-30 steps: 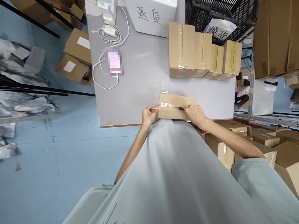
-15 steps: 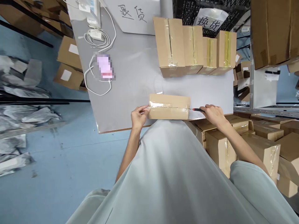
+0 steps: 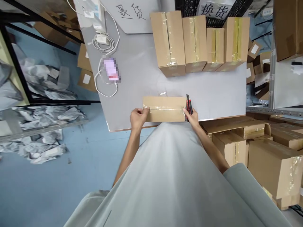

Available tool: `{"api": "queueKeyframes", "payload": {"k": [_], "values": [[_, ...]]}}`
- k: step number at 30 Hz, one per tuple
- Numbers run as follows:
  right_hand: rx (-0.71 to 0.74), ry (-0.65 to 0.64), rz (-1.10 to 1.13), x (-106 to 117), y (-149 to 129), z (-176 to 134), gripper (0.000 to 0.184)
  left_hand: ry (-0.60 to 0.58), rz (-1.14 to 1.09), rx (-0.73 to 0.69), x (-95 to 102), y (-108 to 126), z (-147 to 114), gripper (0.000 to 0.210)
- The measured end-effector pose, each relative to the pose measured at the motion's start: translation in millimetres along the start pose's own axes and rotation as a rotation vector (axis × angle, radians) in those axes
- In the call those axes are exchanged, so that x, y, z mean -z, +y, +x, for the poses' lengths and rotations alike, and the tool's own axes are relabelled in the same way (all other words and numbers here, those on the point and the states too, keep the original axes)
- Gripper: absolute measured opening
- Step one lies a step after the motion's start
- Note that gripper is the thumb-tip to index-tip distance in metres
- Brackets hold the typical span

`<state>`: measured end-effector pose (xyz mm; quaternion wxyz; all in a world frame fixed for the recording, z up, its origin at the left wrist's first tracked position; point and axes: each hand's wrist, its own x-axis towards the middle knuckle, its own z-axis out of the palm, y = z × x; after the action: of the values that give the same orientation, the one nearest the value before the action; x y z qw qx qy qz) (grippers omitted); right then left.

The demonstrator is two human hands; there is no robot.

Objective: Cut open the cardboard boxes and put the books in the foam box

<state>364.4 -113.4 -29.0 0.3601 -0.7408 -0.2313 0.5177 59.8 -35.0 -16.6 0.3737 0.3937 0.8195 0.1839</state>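
A small cardboard box [image 3: 164, 115] with clear tape along its middle seam lies at the table's front edge, just before my body. My left hand [image 3: 138, 118] grips its left end, thumb on top near the tape. At the right end, my right hand [image 3: 193, 117] holds a black and red utility knife [image 3: 188, 104], which points away from me. The right thumb rests on the box's top corner by the tape end. Some of the right fingers are hidden behind the box and knife.
Several taped cardboard boxes [image 3: 194, 44] stand in a row at the back right, before a black crate [image 3: 214, 22]. A phone [image 3: 111, 68] on a white cable [image 3: 96, 83] lies at the left. A grey panel with handwriting [image 3: 142, 25] is behind. More cartons [image 3: 272, 164] are stacked below right.
My right hand has come in from the right to the box's end, and the knife has turned from pointing left to pointing away from me. The left hand still holds the left end.
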Motion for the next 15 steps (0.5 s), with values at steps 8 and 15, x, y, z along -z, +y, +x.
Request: {"api": "queueKeyframes", "payload": {"k": [8,15], "values": [[0.033,0.028,0.092,-9.0,11.3,-0.9,0.05,0.125,0.036,-0.067,-18.6,4.1,-13.6,0.03],[0.011,-0.061,0.227,-4.2,7.5,-2.4,0.048,0.028,0.25,-0.685,-25.2,44.7,-53.3,0.023]]}}
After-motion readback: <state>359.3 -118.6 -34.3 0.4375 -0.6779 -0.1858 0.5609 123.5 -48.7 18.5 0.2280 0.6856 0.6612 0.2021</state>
